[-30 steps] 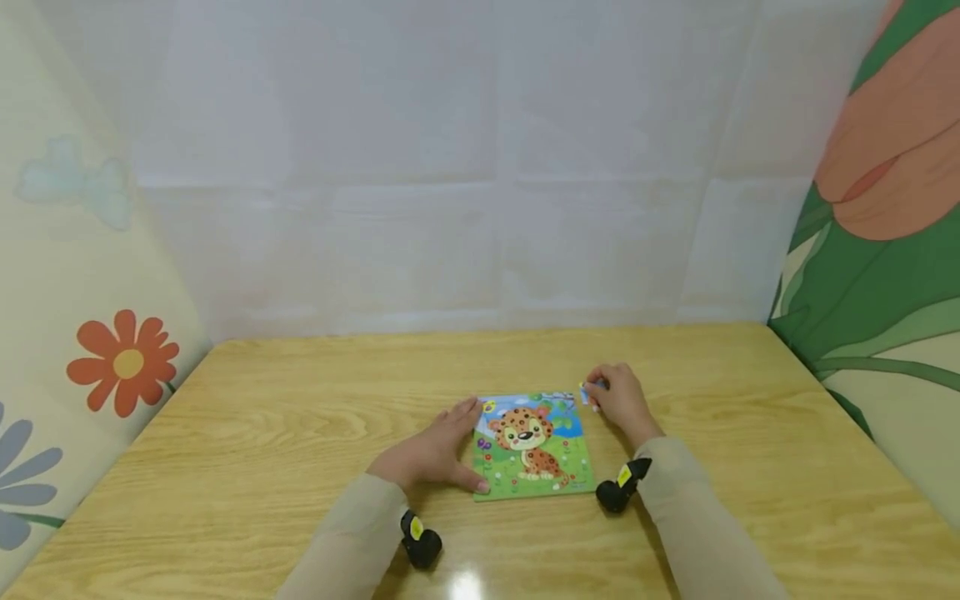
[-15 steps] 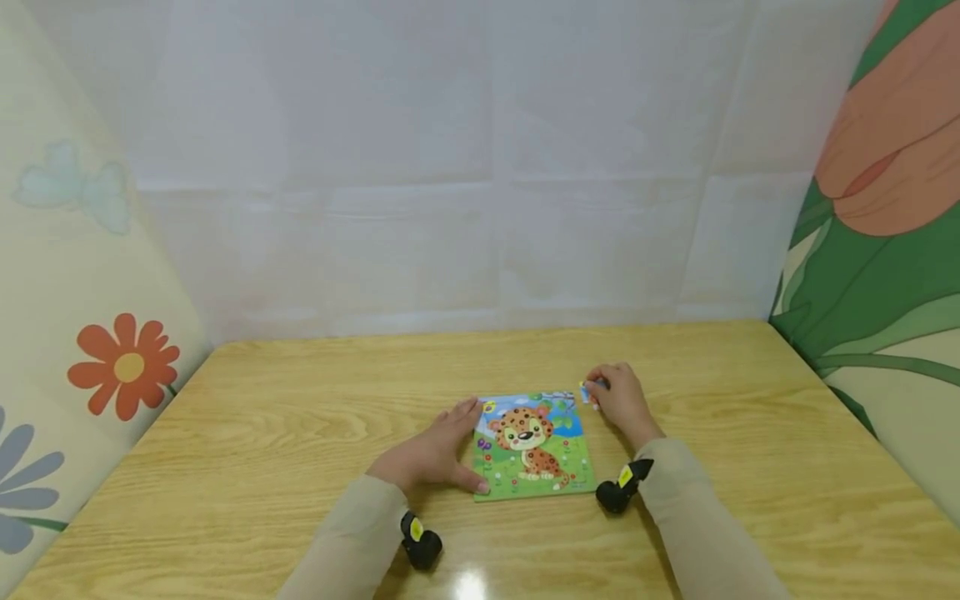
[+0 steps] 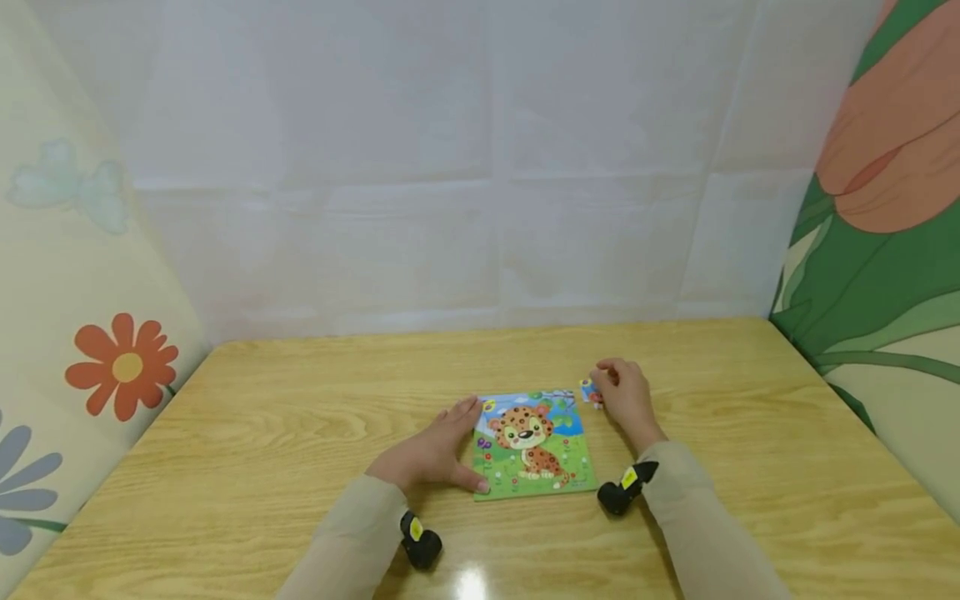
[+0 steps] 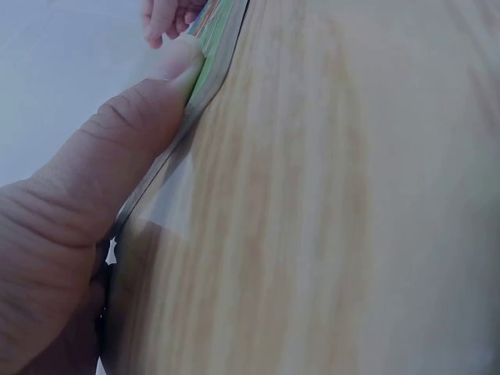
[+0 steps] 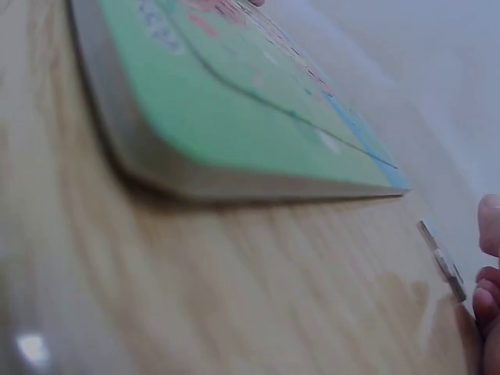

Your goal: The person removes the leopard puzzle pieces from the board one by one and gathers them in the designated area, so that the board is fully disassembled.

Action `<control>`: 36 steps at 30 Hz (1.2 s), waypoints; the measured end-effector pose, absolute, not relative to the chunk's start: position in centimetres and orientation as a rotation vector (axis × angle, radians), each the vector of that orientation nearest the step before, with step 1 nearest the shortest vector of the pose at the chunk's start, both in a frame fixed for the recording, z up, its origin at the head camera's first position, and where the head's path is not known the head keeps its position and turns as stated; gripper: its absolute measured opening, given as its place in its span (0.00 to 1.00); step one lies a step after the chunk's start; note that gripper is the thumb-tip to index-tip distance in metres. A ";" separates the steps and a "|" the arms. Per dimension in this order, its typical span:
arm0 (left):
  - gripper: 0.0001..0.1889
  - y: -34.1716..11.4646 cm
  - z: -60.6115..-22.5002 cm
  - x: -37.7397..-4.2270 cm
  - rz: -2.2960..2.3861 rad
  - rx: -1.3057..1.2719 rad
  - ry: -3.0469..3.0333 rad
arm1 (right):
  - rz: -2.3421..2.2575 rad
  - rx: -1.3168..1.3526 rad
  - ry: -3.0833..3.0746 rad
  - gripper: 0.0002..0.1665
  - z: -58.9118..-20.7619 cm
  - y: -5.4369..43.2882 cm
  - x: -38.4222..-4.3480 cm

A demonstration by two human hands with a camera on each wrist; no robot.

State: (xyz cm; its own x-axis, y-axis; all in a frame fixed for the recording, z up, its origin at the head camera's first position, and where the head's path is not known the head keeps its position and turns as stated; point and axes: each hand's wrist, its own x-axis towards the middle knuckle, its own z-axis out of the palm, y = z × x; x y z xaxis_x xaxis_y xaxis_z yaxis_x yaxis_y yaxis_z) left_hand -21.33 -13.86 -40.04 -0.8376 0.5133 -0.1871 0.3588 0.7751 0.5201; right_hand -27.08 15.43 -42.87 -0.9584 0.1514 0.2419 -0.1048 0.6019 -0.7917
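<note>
A square jigsaw puzzle with a cartoon leopard lies flat on the table in the head view. My left hand rests along its left side, fingers stretched to the far left corner. In the left wrist view, the thumb presses the near left corner. Beyond the puzzle's far right corner lies a small blue puzzle piece with yellow and red marks. My right hand is just right of this piece, fingers loosely bent. The right wrist view shows the piece on the table, with a slight gap to the fingertips.
The wood-grain table reaches back to a white cloth wall. Painted flower panels stand at the left and right. Black wrist devices sit at both cuffs.
My right hand has let go of the small puzzle piece and drawn back slightly to the right, so more of the piece shows. The left hand and the puzzle have stayed put.
</note>
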 end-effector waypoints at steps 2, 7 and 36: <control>0.62 -13.9 -40.1 -21.3 0.686 0.668 2.647 | 1.340 -0.076 -2.524 0.17 -42.8 15.5 -27.0; 0.62 -14.0 -40.2 -21.2 0.696 0.663 2.638 | 1.453 -0.167 -2.450 0.16 -42.3 15.6 -26.8; 0.61 -14.0 -40.1 -21.3 0.683 0.702 2.658 | 1.505 0.353 -2.570 0.18 -41.2 10.1 -25.2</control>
